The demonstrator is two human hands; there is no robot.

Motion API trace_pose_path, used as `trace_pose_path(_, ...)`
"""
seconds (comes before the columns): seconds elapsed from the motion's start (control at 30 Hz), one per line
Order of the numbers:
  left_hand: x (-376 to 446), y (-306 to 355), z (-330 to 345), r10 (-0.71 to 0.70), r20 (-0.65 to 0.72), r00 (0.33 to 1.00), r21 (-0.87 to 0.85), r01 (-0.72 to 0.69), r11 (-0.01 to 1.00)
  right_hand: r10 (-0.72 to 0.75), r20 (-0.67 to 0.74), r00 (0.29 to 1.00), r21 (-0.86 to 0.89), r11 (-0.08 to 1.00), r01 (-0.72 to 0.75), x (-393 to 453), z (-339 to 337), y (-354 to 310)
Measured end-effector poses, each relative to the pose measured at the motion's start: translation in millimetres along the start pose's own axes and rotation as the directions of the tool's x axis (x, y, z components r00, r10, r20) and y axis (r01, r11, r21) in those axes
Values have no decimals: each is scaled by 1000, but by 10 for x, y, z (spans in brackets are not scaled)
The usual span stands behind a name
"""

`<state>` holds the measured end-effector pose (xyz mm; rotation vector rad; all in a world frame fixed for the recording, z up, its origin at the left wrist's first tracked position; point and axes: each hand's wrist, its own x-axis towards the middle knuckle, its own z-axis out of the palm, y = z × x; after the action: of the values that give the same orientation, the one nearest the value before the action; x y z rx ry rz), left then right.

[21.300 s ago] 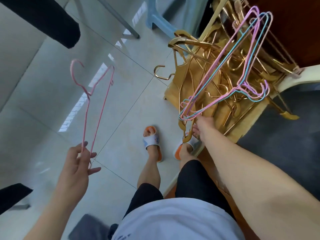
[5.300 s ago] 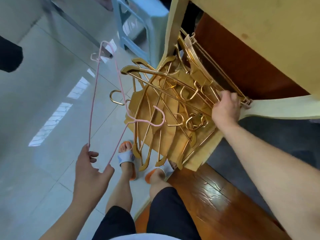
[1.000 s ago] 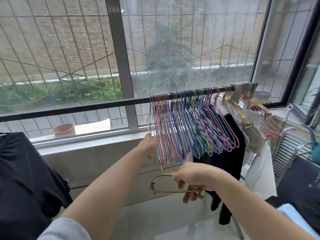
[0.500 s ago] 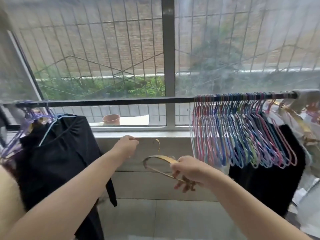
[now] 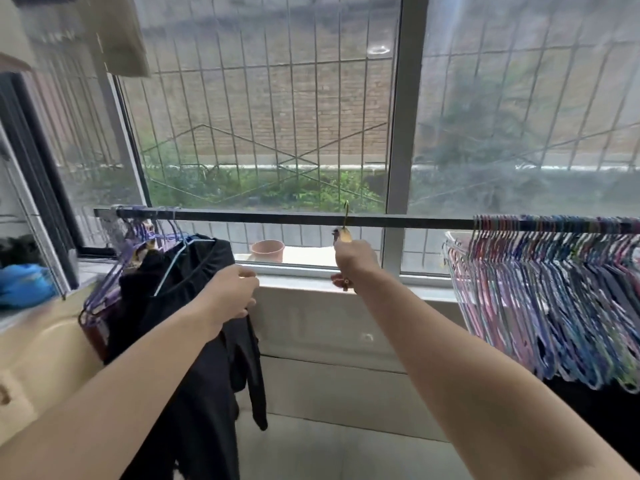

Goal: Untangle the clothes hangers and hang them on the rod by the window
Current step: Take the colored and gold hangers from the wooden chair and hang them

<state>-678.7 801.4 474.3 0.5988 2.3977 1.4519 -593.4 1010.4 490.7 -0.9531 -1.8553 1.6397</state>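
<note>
A dark rod (image 5: 277, 218) runs across the window. My right hand (image 5: 353, 259) grips a gold hanger (image 5: 343, 233) just below the rod's middle; the hanger's hook rises over the rod, and most of its body is hidden behind my hand. My left hand (image 5: 230, 294) hovers lower to the left, fingers curled, in front of a black garment (image 5: 194, 327); I cannot tell if it holds anything. A dense row of pink, blue and purple wire hangers (image 5: 547, 299) hangs at the rod's right end.
Purple hangers (image 5: 114, 268) and the black garment hang at the rod's left end. A pink pot (image 5: 267, 250) stands on the window sill (image 5: 346, 271). A barred window fills the background. A cream surface (image 5: 38, 344) and a blue item (image 5: 24, 284) lie at the left.
My right hand has lifted the gold hanger from waist height up to the rod, so that its hook now sits at the rod. The view has shifted left along the rod.
</note>
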Motion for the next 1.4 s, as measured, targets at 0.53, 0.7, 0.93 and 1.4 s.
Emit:
trace_pose_path(0.53, 143, -261, -271, -33, 120, 992, -16, 35, 999, 155, 101, 983, -16, 988, -154, 171, 595, 62)
trace_pose_path(0.7, 89, -291, 62, -36, 253, 967, -14, 41, 999, 79, 17, 997, -78, 994, -77, 85, 299, 436)
trace_pose_path(0.93, -379, -788, 1652, -140, 622, 771, 102, 97, 990, 353, -73, 933, 12, 936, -353, -663, -642, 2218)
trace_pose_path(1.4, -3495, -1110, 4354, -351, 933, 84, 359, -127, 925, 842, -492, 219, 534, 491, -688, -4810, -3578, 4558)
